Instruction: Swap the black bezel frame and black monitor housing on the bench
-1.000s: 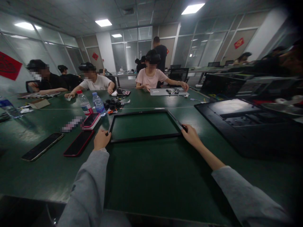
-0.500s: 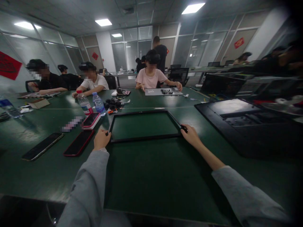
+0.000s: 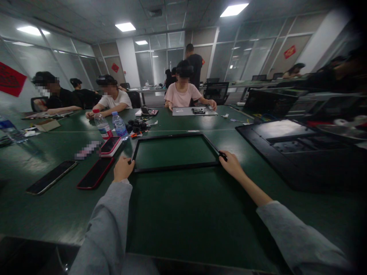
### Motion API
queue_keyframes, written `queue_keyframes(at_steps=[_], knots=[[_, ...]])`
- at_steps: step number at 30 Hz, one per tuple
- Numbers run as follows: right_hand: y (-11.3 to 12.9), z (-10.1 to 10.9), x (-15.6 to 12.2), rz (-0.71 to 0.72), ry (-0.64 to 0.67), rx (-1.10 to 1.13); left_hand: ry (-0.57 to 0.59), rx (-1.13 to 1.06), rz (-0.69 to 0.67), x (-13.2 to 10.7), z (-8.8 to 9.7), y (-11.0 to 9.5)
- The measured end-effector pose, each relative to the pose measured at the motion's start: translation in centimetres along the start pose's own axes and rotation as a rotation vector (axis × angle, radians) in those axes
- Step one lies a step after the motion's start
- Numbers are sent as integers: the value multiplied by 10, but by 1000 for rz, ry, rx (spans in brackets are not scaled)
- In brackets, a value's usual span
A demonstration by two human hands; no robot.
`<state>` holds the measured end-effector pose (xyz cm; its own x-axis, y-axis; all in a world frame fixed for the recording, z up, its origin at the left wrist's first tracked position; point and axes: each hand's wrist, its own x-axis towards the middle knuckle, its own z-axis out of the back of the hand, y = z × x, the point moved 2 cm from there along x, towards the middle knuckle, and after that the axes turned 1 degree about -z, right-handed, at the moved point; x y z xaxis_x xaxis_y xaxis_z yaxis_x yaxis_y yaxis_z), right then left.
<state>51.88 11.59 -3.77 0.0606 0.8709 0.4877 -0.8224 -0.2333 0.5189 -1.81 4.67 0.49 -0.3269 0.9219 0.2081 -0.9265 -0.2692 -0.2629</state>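
A thin black rectangular frame (image 3: pixel 177 167), like a screen bezel, is in front of me with the green tabletop showing through its opening. My left hand (image 3: pixel 124 169) is closed on its left side near the front corner, thumb on top. At the right side, my right hand (image 3: pixel 231 163) is closed around the frame's edge. A small dark piece shows at the right fingertips; I cannot tell whether it is part of the frame. Beside my left hand lies a red-edged phone (image 3: pixel 96 173), with a pink-edged phone (image 3: pixel 111 146) on a white box beyond it.
Another dark phone (image 3: pixel 51 177) lies farther left on the green table (image 3: pixel 186 214). Two plastic bottles (image 3: pixel 119 125) and a pile of black parts (image 3: pixel 137 126) stand beyond. To the right is a large black panel (image 3: pixel 286 152). A person opposite handles a grey panel (image 3: pixel 185 111).
My hands and the black frame have stayed in place. Across the table, the co-worker's grey panel has shifted slightly to the left.
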Motion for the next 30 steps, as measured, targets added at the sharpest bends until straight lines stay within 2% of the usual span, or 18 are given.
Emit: queue_keyframes(at_steps=[15, 25, 30], knots=[[2, 0, -2, -41, 30, -11, 11, 24, 7, -2, 3, -3], [-15, -4, 6, -109, -4, 9, 4, -18, 60, -3, 4, -1], [-12, -4, 6, -58, 13, 3, -6, -38, 47, -4, 3, -3]])
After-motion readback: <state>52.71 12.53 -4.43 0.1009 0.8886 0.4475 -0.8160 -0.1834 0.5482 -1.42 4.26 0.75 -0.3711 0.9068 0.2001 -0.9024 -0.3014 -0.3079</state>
